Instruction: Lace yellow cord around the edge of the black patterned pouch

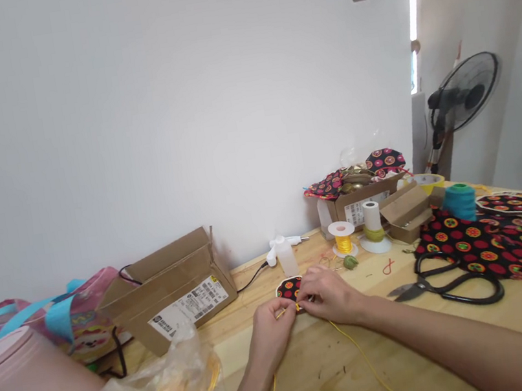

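Yellow cord (298, 307), between left grip (271, 326) and right grip (329, 291)

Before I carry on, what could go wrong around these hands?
Snagging: the yellow cord trails loosely over the table, one length passing close to the left forearm, so it might catch there.

A cut: the black-handled scissors lie just beyond the right forearm, blades uncovered; an outward sweep could brush them.

A spill: the white bottle stands just behind the patterned piece, so a forward nudge might tip it.
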The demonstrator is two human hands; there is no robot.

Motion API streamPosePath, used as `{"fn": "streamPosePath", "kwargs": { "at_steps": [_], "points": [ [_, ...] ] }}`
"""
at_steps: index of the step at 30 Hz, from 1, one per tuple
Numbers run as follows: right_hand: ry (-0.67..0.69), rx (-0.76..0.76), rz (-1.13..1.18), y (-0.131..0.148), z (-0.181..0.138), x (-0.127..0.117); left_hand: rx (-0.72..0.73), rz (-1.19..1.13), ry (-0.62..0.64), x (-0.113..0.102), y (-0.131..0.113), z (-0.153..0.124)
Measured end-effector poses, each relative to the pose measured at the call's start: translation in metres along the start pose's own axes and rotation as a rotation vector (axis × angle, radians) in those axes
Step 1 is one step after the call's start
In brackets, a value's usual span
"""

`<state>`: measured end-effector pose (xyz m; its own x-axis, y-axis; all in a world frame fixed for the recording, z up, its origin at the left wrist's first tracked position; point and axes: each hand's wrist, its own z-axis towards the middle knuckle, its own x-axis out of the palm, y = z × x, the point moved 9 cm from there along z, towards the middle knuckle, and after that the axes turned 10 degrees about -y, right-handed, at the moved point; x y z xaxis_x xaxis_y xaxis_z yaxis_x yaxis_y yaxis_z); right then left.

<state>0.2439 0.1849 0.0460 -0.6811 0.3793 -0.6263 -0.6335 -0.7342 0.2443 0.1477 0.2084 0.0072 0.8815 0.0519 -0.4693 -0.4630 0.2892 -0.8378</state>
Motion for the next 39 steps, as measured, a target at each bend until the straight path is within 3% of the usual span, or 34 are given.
{"fn": "streamPosePath", "kwargs": {
  "at_steps": [5,8,20,25,29,36,39],
  "points": [
    [0.015,-0.202,-0.089,0.012,-0.001,0.000,0.014,0.031,-0.006,0.000,-0.003,-0.002],
    [-0.034,-0.214,-0.087,0.011,-0.001,-0.005,0.006,0.028,-0.010,0.000,-0.004,-0.002],
    [-0.024,-0.026,0.044,-0.011,-0.002,-0.014,-0.146,-0.005,0.038,0.009,0.009,-0.005],
    [-0.009,0.014,0.073,-0.012,-0.005,-0.009,-0.084,-0.016,0.063,0.010,-0.003,-0.006],
    [0.002,0.049,0.036,-0.014,-0.004,-0.007,-0.115,-0.044,0.081,0.012,-0.002,-0.007],
    [-0.016,0.144,-0.024,-0.015,-0.004,-0.008,-0.082,0.007,-0.037,0.001,0.000,-0.008],
    [-0.010,0.159,-0.008,-0.014,-0.005,-0.008,-0.045,-0.049,-0.029,-0.001,-0.006,-0.009]
  ]
}}
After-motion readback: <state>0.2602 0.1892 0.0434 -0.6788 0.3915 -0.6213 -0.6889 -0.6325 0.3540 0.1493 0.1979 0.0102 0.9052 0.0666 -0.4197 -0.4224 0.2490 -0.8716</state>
